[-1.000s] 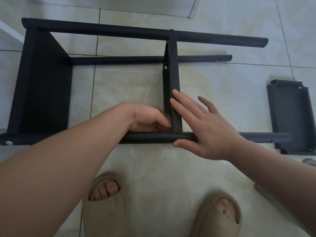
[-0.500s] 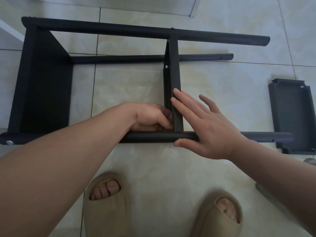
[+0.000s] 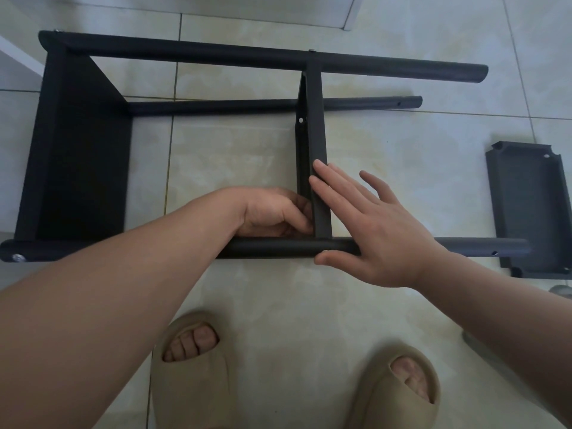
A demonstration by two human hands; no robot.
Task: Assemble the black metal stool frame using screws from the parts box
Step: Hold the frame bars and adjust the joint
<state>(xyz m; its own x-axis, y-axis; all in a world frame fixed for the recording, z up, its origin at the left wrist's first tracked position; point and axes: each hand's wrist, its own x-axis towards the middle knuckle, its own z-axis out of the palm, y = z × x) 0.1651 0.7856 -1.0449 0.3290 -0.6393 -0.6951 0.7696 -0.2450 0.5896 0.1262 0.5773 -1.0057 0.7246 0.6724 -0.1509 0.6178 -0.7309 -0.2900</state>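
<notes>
A black metal stool frame (image 3: 247,57) lies on its side on the pale tiled floor, and the upright flat black cross brace (image 3: 315,144) in its middle serves as the landmark. Far left of the brace, the frame's broad black seat panel (image 3: 77,150) already joins the round tubes, and a silver screw head (image 3: 18,258) shows at its near corner, so that end looks finished. Just left of the brace, the left hand (image 3: 272,215) reaches to the joint where the brace meets the near black tube (image 3: 278,247). Its fingers curl in against the brace's inner face, but what its grip closes on is hidden, so it cannot be told whether it holds a screw. At the brace's far end a small fastener (image 3: 312,51) sits on the far tube, while an open hole (image 3: 301,120) on the brace's side flange is unfilled. Just right of the brace, the right hand (image 3: 371,227) has its grip spread, straight fingers pressed flat on the brace and the thumb against the near tube, steadying the joint. Further right, an empty hole (image 3: 494,252) shows near that tube's free end. Well right of the brace, a loose black metal tray-shaped panel (image 3: 532,209) lies unattached on the floor. The work seems roughly midway: the near brace joint is in hand, and the loose panel remains to be fitted. The parts box is not in view. No brand, label or writing can be read.
</notes>
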